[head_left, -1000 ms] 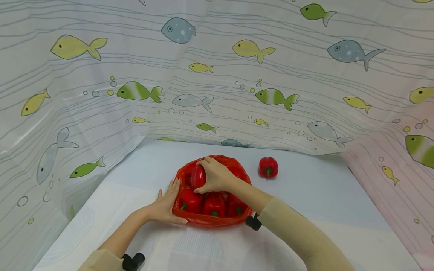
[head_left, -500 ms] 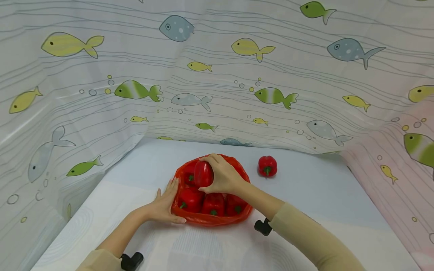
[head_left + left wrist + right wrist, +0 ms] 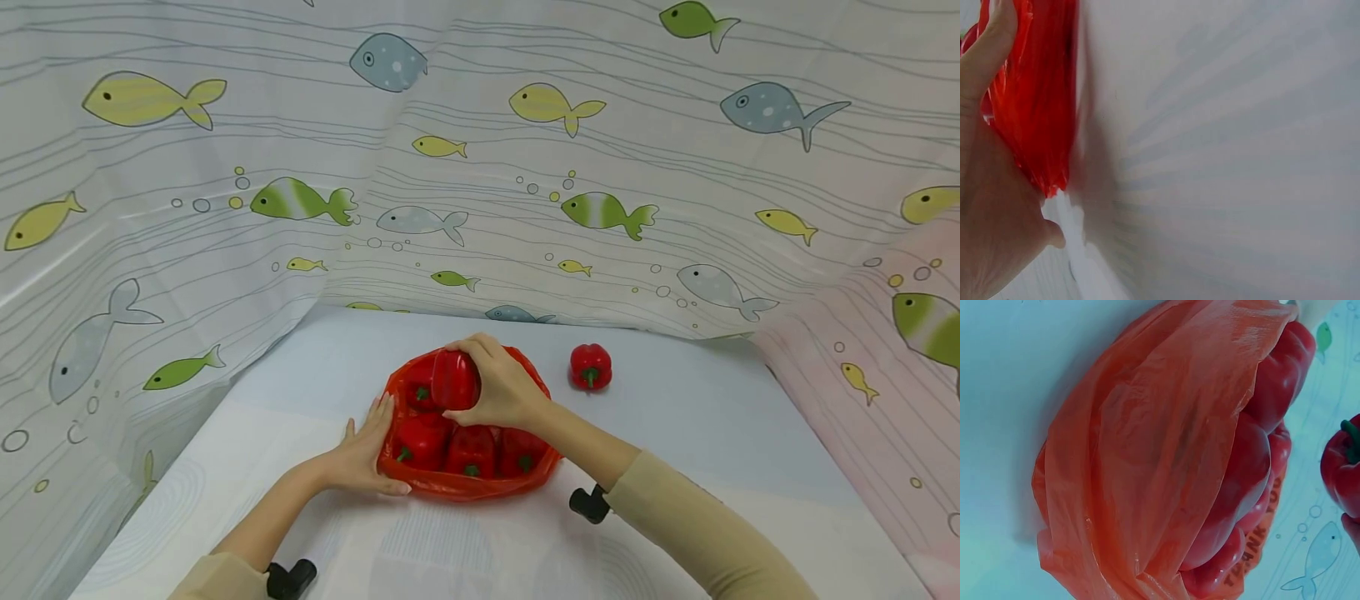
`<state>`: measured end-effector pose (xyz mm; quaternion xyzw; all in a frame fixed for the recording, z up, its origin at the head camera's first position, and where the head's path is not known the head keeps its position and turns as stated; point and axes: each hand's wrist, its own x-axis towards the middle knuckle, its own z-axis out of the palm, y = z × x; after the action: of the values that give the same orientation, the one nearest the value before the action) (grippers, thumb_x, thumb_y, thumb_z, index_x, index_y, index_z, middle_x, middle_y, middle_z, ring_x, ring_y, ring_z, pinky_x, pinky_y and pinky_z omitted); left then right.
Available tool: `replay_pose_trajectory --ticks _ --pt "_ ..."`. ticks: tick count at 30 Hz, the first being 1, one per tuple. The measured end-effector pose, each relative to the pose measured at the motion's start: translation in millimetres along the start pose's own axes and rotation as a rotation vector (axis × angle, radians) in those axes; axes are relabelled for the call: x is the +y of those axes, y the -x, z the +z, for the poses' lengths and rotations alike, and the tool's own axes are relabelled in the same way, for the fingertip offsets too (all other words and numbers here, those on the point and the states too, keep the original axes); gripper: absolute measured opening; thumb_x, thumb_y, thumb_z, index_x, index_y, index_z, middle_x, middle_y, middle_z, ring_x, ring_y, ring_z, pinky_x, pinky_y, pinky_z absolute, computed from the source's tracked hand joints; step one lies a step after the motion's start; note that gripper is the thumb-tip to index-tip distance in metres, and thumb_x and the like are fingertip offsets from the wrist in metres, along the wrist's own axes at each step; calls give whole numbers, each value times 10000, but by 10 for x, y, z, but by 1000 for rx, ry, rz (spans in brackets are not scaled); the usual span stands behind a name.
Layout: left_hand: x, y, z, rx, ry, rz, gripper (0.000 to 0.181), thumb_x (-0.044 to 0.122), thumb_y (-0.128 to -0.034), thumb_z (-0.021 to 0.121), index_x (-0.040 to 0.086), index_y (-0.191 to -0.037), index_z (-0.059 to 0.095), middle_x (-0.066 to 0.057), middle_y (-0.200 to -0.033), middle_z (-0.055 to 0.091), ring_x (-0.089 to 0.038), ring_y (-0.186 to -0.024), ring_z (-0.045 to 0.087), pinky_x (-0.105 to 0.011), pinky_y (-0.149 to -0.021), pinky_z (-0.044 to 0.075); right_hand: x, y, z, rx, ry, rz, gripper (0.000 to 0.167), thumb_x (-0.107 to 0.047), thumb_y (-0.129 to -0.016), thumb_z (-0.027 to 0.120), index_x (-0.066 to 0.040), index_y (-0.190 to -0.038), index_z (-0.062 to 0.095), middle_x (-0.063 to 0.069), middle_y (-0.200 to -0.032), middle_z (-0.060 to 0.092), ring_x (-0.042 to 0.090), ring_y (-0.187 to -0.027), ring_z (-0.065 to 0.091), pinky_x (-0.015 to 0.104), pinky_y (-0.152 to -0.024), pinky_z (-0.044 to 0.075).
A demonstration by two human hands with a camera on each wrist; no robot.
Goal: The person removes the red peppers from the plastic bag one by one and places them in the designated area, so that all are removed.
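An orange-red plastic bag point(image 3: 465, 490), its mouth rolled open, holds several red bell peppers point(image 3: 422, 442) with green stems. Against the bag's left side rests my left hand point(image 3: 358, 460), fingers spread and mostly straight, thumb along the near edge. The left wrist view has this hand point(image 3: 997, 219) touching the bag's wall point(image 3: 1041, 106). My right hand point(image 3: 504, 390) grips one red bell pepper point(image 3: 453, 380) above the bag's far part, between fingers and thumb. In the right wrist view that pepper point(image 3: 1342, 474) is apart from the others, stem showing.
Another red bell pepper point(image 3: 590, 367) lies on the white table point(image 3: 697, 433) right of the bag. A fish-printed curtain point(image 3: 480, 192) encloses the back and sides. Printed letters show on the bag's far side point(image 3: 1254, 550) in the right wrist view.
My right hand has lifted the bell pepper up from among the others and drawn it slightly right. The left hand stays at the bag's side.
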<state>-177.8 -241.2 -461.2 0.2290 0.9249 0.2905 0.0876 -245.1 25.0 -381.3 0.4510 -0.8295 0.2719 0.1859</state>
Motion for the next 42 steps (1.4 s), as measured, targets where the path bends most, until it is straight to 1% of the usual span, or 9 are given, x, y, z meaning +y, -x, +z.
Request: replay_pose_trajectory --ticks 6,12,17,22,36,42 --pt "16 0 5 1 2 5 1303 494 -696 811 -146 -1463 -24 -318 -1548 -58 -501 -1401 -97 -792 -957 -50 -10 15 -39 24 -16 -9 810 -405 -639 863 -107 -1290 482 2 -1200 517 116 -1105 493 277 -814 537" --pt "18 -1 8 -5 3 7 1301 493 -699 812 -144 -1464 -26 -322 -1546 -63 -503 -1400 -102 -788 -960 -55 -55 56 -119 72 -77 -4 818 -387 -642 867 -122 -1303 465 -7 -1199 509 103 -1091 506 279 -813 539" --pt "12 -4 -3 -6 -2 -3 1299 490 -698 813 -141 -1466 -24 -319 -1548 -61 -498 -1402 -100 -782 -967 -54 -86 85 -171 99 -125 -31 826 -355 -648 870 -96 -1312 453 16 -1211 506 129 -1103 516 279 -842 529" --pt "21 -4 -16 -12 1 -9 1304 496 -693 812 -143 -1465 -22 -320 -1547 -58 -501 -1402 -99 -781 -970 -54 -84 100 -202 110 -166 -38 834 -307 -652 878 -79 -1324 439 31 -1222 498 147 -1124 502 275 -827 533" --pt "3 -7 0 -3 -25 2 1307 505 -697 810 -138 -1467 -28 -321 -1546 -65 -498 -1403 -96 -786 -965 -46 -47 160 -322 147 -171 -41 836 -277 -636 887 -66 -1313 444 44 -1256 495 166 -1151 491 314 -832 540" --pt "-4 -12 9 -10 -27 -7 1305 522 -702 800 -135 -1470 -27 -315 -1549 -61 -492 -1407 -91 -782 -969 -47 -14 204 -373 160 -171 -53 834 -253 -640 890 -47 -1309 434 65 -1278 490 195 -1170 488 334 -835 542"
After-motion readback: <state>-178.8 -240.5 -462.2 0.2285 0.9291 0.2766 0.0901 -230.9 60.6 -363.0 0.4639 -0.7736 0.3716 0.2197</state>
